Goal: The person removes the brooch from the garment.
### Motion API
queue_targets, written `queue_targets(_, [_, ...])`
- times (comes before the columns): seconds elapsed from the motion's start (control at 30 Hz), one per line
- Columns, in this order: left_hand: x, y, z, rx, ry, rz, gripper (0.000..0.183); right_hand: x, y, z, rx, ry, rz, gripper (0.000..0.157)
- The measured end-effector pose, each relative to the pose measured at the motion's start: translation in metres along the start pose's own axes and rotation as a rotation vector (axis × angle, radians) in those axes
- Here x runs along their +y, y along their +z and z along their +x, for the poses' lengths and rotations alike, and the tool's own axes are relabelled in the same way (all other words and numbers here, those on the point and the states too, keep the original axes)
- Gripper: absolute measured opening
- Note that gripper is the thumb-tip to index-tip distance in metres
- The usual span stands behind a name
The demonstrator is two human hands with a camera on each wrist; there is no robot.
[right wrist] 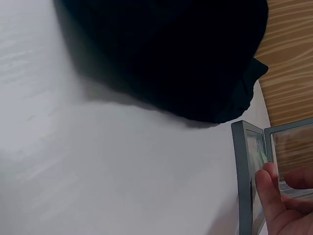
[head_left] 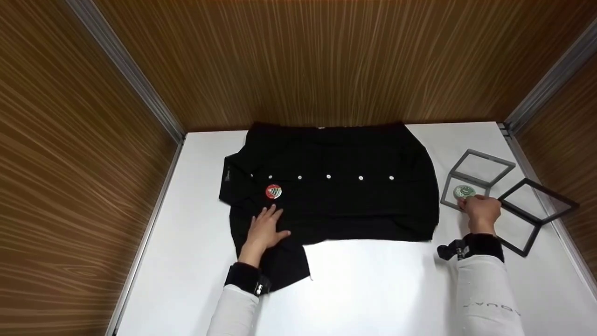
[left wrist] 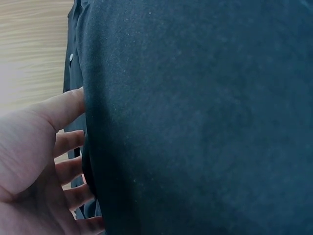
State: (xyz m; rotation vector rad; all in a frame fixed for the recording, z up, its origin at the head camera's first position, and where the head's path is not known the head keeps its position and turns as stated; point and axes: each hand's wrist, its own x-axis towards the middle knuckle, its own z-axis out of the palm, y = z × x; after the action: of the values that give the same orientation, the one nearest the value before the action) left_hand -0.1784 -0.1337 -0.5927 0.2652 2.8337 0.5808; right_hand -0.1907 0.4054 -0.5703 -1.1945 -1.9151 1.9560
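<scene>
A black shirt (head_left: 345,205) with white buttons lies spread on the white table, its collar to the left. A round red badge (head_left: 274,191) with a tree-like picture rests on the shirt. Just below it my left hand (head_left: 265,231) rests on the cloth, fingers spread. Far to the right, my right hand (head_left: 482,210) reaches into an opened grey display frame (head_left: 485,183) with clear panels. Its fingertips (right wrist: 264,178) are at the lower edge of a round green badge (head_left: 464,191) on the panel. In the right wrist view the thumb stands apart from the fingers.
A second display frame (head_left: 541,219), black and unfolded, lies beside the right hand, close to the table's right edge. Wood-grain walls (head_left: 298,60) rise behind and on both sides of the white table (head_left: 364,284). One shirt sleeve (head_left: 289,266) extends toward the front.
</scene>
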Motion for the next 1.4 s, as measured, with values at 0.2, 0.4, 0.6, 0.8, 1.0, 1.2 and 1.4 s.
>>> queue_targets(0.2, [-0.001, -0.001, 0.001, -0.013, -0.010, 0.001, 0.072, 0.000, -0.001, -0.002, 0.017, -0.099, -0.293, 0.055])
queue_targets(0.4, [-0.003, -0.001, -0.001, -0.012, -0.027, 0.007, 0.072, -0.018, 0.006, -0.014, 0.067, -0.352, -0.591, 0.049])
queue_targets(0.6, [-0.001, -0.001, -0.001, -0.013, -0.025, 0.020, 0.072, -0.044, 0.013, -0.022, 0.120, -0.485, -0.662, 0.054])
queue_targets(0.8, [0.001, -0.001, 0.000, -0.020, -0.028, 0.021, 0.072, -0.063, 0.016, -0.013, 0.181, -0.588, -0.744, 0.063])
queue_targets(1.0, [0.001, 0.000, -0.001, -0.027, -0.036, 0.022, 0.072, -0.084, 0.014, 0.001, 0.055, -0.559, -0.916, 0.084])
queue_targets(1.2, [0.001, 0.001, -0.002, -0.017, -0.024, 0.027, 0.073, -0.098, 0.013, 0.012, -0.100, -0.479, -1.083, 0.094])
queue_targets(1.4, [0.002, 0.002, -0.002, -0.018, -0.020, 0.026, 0.073, -0.103, 0.009, 0.020, -0.143, -0.456, -1.139, 0.096])
